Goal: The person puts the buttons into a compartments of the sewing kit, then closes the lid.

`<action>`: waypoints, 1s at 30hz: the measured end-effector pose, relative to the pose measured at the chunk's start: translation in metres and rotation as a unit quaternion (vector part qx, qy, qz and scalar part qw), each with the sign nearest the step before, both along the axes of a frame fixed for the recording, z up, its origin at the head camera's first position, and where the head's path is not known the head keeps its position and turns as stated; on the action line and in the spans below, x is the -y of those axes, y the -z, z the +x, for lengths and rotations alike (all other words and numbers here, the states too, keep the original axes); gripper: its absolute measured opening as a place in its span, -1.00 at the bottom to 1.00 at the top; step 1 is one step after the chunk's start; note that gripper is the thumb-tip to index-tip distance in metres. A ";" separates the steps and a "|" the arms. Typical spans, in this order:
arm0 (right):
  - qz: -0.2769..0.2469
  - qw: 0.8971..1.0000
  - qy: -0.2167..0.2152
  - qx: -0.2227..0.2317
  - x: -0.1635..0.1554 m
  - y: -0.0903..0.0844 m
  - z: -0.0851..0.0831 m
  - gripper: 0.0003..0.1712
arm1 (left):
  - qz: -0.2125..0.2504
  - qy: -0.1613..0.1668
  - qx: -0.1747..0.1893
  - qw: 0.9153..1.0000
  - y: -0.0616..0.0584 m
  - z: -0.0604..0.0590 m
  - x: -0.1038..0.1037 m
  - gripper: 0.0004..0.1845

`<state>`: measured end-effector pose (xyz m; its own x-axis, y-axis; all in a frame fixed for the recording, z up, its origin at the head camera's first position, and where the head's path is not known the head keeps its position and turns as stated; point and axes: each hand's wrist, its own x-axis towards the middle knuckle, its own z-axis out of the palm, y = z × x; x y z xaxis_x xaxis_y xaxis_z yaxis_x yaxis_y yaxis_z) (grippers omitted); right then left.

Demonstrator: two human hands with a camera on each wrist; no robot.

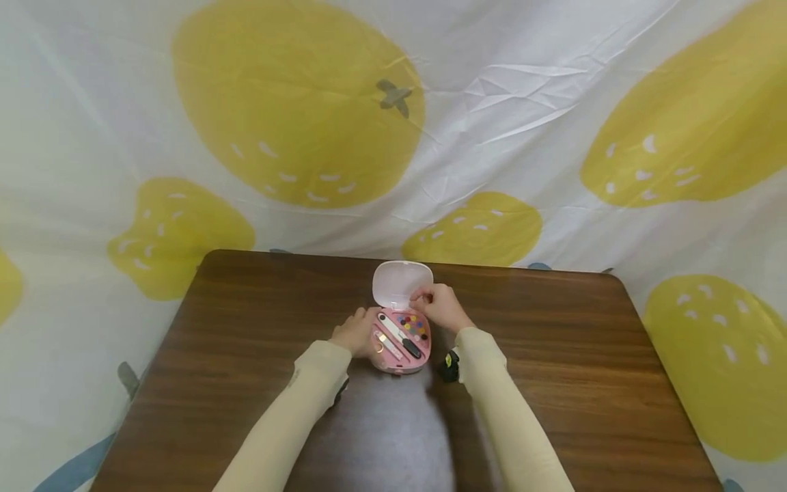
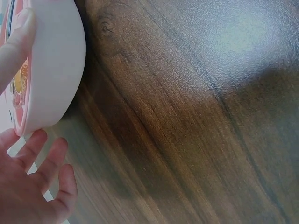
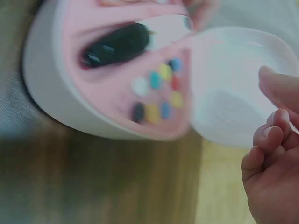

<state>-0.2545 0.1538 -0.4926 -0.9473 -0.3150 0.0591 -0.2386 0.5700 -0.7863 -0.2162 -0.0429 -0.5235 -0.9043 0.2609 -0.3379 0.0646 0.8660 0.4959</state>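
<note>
A sewing kit box (image 1: 399, 369) with a pink tray and white sides sits on the brown table, its translucent lid (image 1: 401, 280) raised at the back. My left hand (image 1: 358, 333) holds the box's left side; in the left wrist view the thumb (image 2: 23, 30) lies on the rim and fingers touch the side wall. Inside the tray are a tool with a black handle (image 3: 117, 45) and white end, colored round heads (image 3: 152, 112) and gold-colored pieces (image 2: 18, 81). My right hand (image 1: 443, 307) is by the lid, fingers loosely bent, nothing between thumb and fingers.
Wood-grain table (image 1: 258, 307) surrounds the box, and its far edge lies just behind the lid. A white cloth (image 1: 467, 150) with yellow fruit prints hangs behind the table. A dark wrist device (image 1: 451, 367) shows under the right sleeve.
</note>
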 end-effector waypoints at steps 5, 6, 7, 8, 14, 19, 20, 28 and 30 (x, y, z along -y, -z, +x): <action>-0.004 1.000 0.029 -0.008 -0.013 -0.013 -0.006 -0.90 | -0.002 -0.002 0.003 1.000 0.001 -0.001 0.003 0.14; -0.004 0.999 0.033 -0.008 -0.015 -0.015 -0.008 -0.87 | -0.002 -0.003 0.004 1.000 0.001 -0.001 0.004 0.14; -0.009 0.999 0.039 -0.005 -0.018 -0.017 -0.009 -0.85 | -0.002 -0.004 0.005 1.000 0.001 -0.001 0.004 0.15; -0.018 0.999 0.047 0.002 -0.020 -0.019 -0.011 -0.82 | 0.000 -0.005 0.007 1.000 0.000 -0.001 0.005 0.16; -0.111 0.981 0.121 0.103 -0.032 -0.031 -0.021 -0.51 | 0.004 -0.009 0.014 1.000 -0.001 -0.001 0.006 0.16; -0.141 0.961 0.140 0.191 -0.039 -0.034 -0.030 -0.39 | 0.001 -0.006 0.013 1.000 -0.002 0.000 0.004 0.12; -0.142 0.959 0.138 0.205 -0.040 -0.033 -0.032 -0.38 | 0.002 -0.005 0.013 1.000 -0.003 0.000 0.004 0.12; -0.100 0.950 0.117 0.270 -0.034 -0.030 -0.037 -0.20 | 0.007 -0.005 0.022 1.000 -0.005 0.001 0.001 0.14; -0.090 0.947 0.117 0.285 -0.031 -0.031 -0.036 -0.17 | 0.006 -0.006 0.023 1.000 -0.005 0.000 0.000 0.15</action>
